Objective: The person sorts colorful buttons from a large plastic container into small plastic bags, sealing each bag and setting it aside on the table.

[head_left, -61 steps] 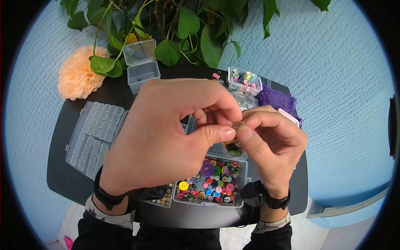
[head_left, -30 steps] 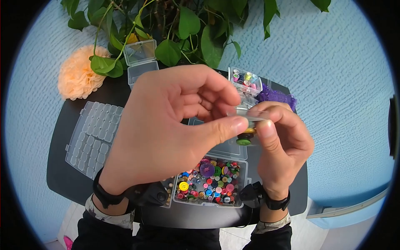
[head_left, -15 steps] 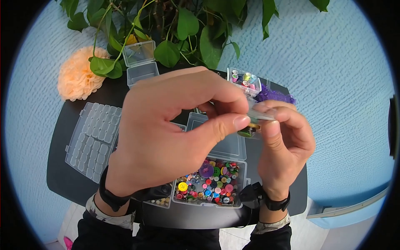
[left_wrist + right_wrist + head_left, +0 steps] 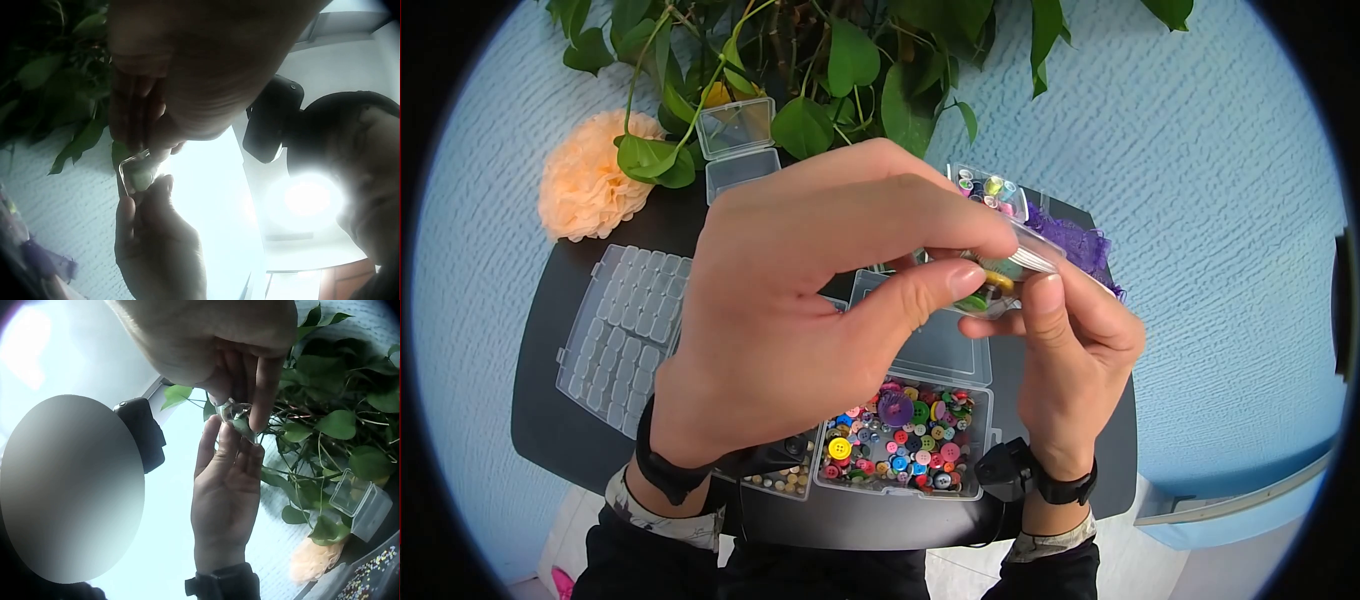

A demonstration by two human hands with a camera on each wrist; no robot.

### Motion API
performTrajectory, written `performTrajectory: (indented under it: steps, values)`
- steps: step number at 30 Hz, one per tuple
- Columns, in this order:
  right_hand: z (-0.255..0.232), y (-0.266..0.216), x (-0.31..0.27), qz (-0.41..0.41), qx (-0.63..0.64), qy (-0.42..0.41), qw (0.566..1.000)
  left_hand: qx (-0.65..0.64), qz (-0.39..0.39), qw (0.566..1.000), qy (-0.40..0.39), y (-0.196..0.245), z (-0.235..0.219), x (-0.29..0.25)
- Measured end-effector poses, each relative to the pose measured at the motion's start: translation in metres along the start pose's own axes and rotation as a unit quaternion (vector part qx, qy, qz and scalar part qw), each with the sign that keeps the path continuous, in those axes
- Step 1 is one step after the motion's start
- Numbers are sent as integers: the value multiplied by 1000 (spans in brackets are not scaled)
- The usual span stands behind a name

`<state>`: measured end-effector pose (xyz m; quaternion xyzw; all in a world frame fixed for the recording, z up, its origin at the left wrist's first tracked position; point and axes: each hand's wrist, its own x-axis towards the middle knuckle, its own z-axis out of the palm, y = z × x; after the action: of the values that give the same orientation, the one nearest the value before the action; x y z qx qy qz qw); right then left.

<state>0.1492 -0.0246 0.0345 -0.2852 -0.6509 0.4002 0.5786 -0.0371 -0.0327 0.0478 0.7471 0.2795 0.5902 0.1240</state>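
A small clear plastic bag [image 4: 1003, 290] with green, yellow and dark buttons inside is held up between both hands, above the far part of the table. My left hand [image 4: 810, 300] pinches its left edge between thumb and index finger. On the other side, my right hand [image 4: 1075, 340] grips the bag with the thumb in front and the fingers behind. The left wrist view shows the clear bag [image 4: 139, 174] from below, a pale green button in it. Below the hands, an open clear box [image 4: 988, 430] holds many coloured buttons, among them a large purple one.
A clear compartment organizer [image 4: 625, 320] lies on the left of the black table. Behind are an open small clear box [image 4: 740, 165], a peach paper pompom [image 4: 595, 175], a thread-spool box [image 4: 1000, 185] and purple lace [image 4: 1070, 235]. Plant leaves [image 4: 850, 60] hang over the back.
The bag has come up and tilted, showing more of its buttons. My left fingers lifted off its upper edge and came back onto it. My right fingers have shifted around its right side.
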Motion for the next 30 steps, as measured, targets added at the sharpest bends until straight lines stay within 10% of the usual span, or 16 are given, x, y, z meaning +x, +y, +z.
performTrajectory:
  steps: [30]
  values:
    - [-4, 1, 0, -13, -16, -23, 1000, -33, -90, 993, -66, 3, 0, -3]
